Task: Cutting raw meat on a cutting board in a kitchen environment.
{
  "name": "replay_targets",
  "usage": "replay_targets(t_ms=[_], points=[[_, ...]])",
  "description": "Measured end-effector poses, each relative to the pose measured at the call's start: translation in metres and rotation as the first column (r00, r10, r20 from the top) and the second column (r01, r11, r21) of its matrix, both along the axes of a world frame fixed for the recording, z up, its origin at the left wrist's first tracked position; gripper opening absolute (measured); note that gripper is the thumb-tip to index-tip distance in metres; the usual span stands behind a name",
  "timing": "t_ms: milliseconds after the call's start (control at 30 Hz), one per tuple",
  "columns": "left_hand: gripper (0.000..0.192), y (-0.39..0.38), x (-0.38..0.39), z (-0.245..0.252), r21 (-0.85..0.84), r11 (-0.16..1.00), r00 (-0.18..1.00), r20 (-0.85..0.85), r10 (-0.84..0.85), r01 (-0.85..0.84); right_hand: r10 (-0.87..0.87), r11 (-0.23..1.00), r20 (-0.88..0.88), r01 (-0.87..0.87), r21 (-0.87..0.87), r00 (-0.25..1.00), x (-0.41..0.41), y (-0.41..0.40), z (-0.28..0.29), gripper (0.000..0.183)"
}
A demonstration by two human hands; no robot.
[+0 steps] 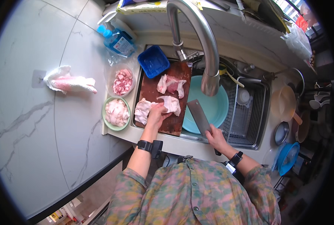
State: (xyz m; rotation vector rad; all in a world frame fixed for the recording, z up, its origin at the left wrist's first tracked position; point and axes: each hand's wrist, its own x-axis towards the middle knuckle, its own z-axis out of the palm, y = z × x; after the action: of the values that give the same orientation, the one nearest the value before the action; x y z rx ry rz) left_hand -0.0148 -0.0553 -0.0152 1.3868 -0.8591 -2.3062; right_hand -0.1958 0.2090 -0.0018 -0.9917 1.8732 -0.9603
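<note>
On the reddish-brown cutting board (167, 128), laid over the left part of the sink, lie pieces of pale, fatty raw meat. My left hand (158, 114) grips a whitish flap of meat (172, 105) near the board's front half. Just left of that hand is another pale piece (142, 111). Farther back rests a pinker piece of meat (171, 85). My right hand (216, 137) holds a cleaver (198, 116) by its handle, its blade over the edge of a turquoise basin (214, 112), apart from the meat.
Left of the board stand a tub of diced meat (122, 82) and a green-rimmed bowl of pale fatty pieces (117, 114). A blue plastic tray (153, 62) sits at the board's back corner. The steel faucet (212, 56) arches over the basin; a wire rack (247, 121) is to the right.
</note>
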Motion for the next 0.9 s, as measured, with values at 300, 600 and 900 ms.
replay_targets(t_ms=[300,600,900], points=[[0.020,0.000,0.010,-0.002,-0.090,0.948,0.917,0.296,-0.267,0.305,0.066,0.994,0.113,-0.075,0.083,0.991,0.002,-0.014,0.014,0.018],[0.021,0.031,0.007,-0.006,-0.016,0.914,0.877,0.289,-0.384,0.406,0.204,0.969,-0.210,-0.227,-0.096,0.956,0.008,-0.029,0.026,0.021],[0.024,0.061,-0.001,-0.033,-0.491,0.765,0.905,0.308,-0.294,0.416,0.534,0.843,-0.444,-0.491,0.219,0.719,0.020,-0.047,0.055,0.035]])
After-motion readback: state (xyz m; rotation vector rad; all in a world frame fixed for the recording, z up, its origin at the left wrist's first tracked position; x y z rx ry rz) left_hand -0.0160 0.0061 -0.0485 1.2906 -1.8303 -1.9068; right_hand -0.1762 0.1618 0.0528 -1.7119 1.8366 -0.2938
